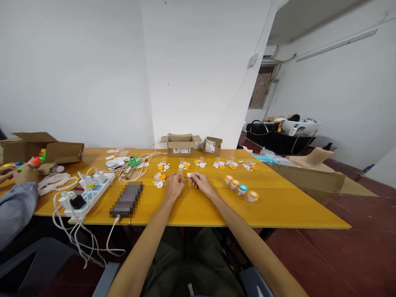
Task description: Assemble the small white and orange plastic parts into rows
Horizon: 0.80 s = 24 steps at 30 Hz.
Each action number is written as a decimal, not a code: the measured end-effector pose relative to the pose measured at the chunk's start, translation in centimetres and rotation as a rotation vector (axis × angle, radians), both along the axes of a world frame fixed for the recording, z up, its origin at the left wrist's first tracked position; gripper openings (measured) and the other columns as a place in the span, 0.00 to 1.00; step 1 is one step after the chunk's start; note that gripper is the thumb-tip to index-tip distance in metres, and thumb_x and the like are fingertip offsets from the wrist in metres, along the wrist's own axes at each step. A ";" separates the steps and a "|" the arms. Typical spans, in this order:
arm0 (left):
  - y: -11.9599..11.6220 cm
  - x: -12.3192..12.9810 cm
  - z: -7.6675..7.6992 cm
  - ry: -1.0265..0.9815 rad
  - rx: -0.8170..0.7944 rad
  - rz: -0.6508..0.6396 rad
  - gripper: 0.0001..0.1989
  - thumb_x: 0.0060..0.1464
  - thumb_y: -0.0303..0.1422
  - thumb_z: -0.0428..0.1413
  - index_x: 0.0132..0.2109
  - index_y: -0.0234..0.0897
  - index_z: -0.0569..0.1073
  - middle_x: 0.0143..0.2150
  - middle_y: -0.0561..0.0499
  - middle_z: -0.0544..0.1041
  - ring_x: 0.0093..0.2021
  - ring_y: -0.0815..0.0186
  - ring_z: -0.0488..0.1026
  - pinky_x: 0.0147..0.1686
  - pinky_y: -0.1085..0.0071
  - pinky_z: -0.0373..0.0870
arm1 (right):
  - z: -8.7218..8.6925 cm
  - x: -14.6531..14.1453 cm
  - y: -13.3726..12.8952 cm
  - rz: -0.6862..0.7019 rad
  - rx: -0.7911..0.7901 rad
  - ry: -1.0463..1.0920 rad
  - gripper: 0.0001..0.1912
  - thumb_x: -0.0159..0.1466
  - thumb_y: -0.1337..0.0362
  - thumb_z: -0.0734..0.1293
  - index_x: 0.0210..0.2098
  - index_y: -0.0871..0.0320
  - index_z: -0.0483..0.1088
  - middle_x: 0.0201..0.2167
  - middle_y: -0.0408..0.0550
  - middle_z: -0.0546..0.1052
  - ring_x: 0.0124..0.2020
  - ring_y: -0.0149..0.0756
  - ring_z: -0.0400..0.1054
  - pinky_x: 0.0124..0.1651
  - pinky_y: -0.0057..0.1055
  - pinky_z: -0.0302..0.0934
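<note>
My right hand (201,182) is closed, thumb and fingers pinching a small white piece (189,175) with dark marks. Just to its left, my left hand (175,185) rests low over the table, its fingers curled together; what they hold, if anything, is hidden. A small clear cup (180,170) stands right behind the left fingertips. To the left lies a group of white discs (159,185) with an orange lid (162,177). Farther back, several similar groups of clear cups, orange lids (186,166) and white pieces form a row.
Several lidded clear jars, one with a teal lid (243,188), stand at the right. Cardboard boxes (182,145) sit at the back. A phone (127,200), power strip (93,194) and loose cables lie left. Another person's sleeve (18,210) shows at far left.
</note>
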<state>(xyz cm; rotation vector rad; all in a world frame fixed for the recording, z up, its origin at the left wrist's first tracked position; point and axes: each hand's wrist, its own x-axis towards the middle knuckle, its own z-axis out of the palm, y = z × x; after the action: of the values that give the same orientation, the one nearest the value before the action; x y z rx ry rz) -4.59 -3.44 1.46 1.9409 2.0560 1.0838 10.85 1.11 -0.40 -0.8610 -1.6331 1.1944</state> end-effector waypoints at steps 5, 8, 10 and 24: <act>0.0 -0.1 -0.1 -0.023 0.035 -0.038 0.14 0.57 0.27 0.56 0.47 0.41 0.81 0.41 0.46 0.81 0.42 0.58 0.78 0.46 0.65 0.69 | -0.1 0.0 0.2 0.010 0.004 0.011 0.24 0.58 0.40 0.67 0.26 0.55 0.66 0.22 0.43 0.76 0.20 0.29 0.67 0.20 0.25 0.60; -0.2 0.0 0.0 -0.017 0.065 -0.072 0.15 0.55 0.23 0.54 0.44 0.42 0.81 0.42 0.47 0.80 0.44 0.58 0.77 0.49 0.65 0.69 | -0.1 0.1 0.2 0.029 -0.003 0.020 0.24 0.58 0.40 0.68 0.26 0.55 0.67 0.23 0.44 0.77 0.20 0.30 0.68 0.21 0.25 0.62; -0.4 0.2 0.2 -0.004 0.066 -0.100 0.15 0.55 0.22 0.54 0.42 0.42 0.81 0.42 0.47 0.80 0.47 0.58 0.76 0.50 0.64 0.68 | -0.1 0.1 0.3 0.043 -0.014 0.030 0.24 0.58 0.39 0.68 0.27 0.55 0.67 0.24 0.45 0.78 0.22 0.31 0.70 0.22 0.26 0.63; -0.6 0.6 0.1 0.134 -0.072 -0.074 0.12 0.57 0.30 0.55 0.44 0.44 0.81 0.51 0.44 0.77 0.56 0.53 0.70 0.56 0.57 0.65 | -0.3 0.1 0.4 0.037 -0.033 0.073 0.24 0.56 0.39 0.71 0.27 0.54 0.67 0.25 0.46 0.79 0.24 0.32 0.72 0.23 0.27 0.65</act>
<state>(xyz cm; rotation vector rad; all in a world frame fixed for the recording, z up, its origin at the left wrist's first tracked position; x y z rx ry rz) -3.97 -4.04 1.57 2.0883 2.0385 0.8750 11.00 1.49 -0.72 -0.8017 -1.5808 1.2671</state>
